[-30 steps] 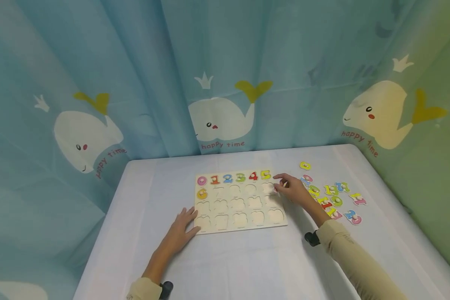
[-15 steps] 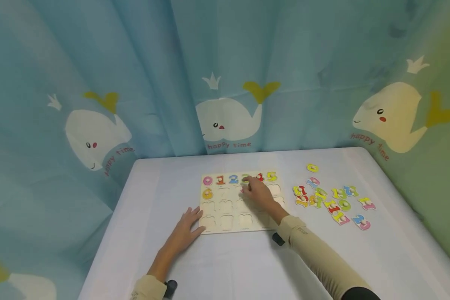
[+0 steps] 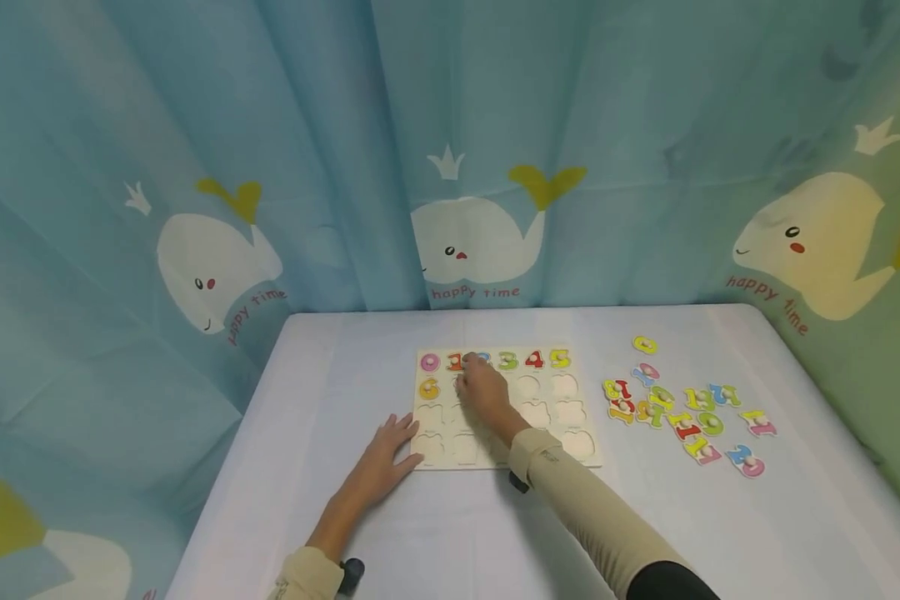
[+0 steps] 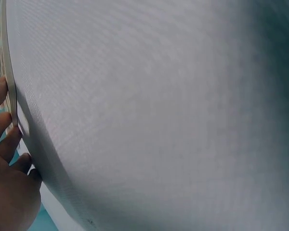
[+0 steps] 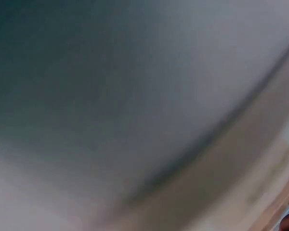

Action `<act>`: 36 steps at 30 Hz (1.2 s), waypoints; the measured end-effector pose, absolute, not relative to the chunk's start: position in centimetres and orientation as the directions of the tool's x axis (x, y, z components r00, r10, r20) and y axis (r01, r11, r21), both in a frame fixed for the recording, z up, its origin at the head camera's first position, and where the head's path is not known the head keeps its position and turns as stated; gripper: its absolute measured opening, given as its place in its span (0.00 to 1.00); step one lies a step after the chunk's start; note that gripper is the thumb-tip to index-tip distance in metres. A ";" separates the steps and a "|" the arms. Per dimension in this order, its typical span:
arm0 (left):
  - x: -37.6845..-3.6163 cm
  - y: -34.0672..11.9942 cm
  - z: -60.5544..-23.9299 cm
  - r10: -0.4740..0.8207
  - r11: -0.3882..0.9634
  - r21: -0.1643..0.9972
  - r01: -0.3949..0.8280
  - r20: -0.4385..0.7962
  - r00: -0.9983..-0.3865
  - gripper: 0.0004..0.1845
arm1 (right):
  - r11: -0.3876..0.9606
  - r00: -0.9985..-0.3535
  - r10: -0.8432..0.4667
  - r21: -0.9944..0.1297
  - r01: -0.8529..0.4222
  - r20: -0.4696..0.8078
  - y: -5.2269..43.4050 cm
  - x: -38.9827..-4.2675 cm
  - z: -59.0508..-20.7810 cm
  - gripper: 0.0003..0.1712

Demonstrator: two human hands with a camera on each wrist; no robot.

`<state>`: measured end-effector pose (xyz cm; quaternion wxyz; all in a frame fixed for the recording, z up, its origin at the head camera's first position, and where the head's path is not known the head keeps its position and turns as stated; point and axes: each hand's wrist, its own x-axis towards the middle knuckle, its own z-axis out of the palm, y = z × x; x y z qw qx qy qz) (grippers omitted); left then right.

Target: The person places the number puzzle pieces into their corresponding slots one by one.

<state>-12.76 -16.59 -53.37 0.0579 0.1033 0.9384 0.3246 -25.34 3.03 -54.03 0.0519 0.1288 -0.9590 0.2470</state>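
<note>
Curtained-off play or learning corner, most likely a children's room or a staged recording booth; which of the two cannot be told. The space is closed in on three sides by a blue curtain (image 3: 360, 125) printed with cartoon whales (image 3: 480, 242), crowns and "happy time" lettering; the right-hand panel is tinted green. A tabletop (image 3: 450, 533) draped in plain white cloth is set against it. A wooden number puzzle board (image 3: 547, 408) with cut-out slots is laid on the cloth, and loose coloured number pieces (image 3: 682, 408) are scattered beside it. No walls, windows or other furniture are seen past the curtain.
</note>
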 end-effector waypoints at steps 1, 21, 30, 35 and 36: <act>-12.8 -16.5 -53.4 0.235 0.769 0.619 0.161 -0.039 -0.971 0.30 | 0.862 -0.964 -0.215 -0.434 -0.263 0.157 2.8 -25.3 -53.9 0.13; -12.9 -16.8 -53.1 0.250 0.753 0.635 0.174 -0.031 -0.968 0.29 | 0.926 -0.959 -0.282 -0.252 -0.280 0.027 1.7 -24.9 -52.8 0.17; -12.8 -16.7 -53.0 0.235 0.759 0.632 0.160 -0.037 -0.971 0.29 | 0.767 -0.983 -0.176 -0.619 -0.169 0.050 6.8 -26.4 -51.1 0.24; -12.7 -16.6 -53.3 0.230 0.758 0.634 0.152 -0.041 -0.972 0.30 | 0.747 -0.986 -0.093 -0.645 -0.163 0.142 13.0 -27.8 -50.9 0.19; -12.6 -16.6 -53.4 0.231 0.757 0.635 0.152 -0.043 -0.972 0.30 | 0.741 -0.985 -0.075 -0.652 -0.159 0.156 14.5 -28.0 -50.7 0.19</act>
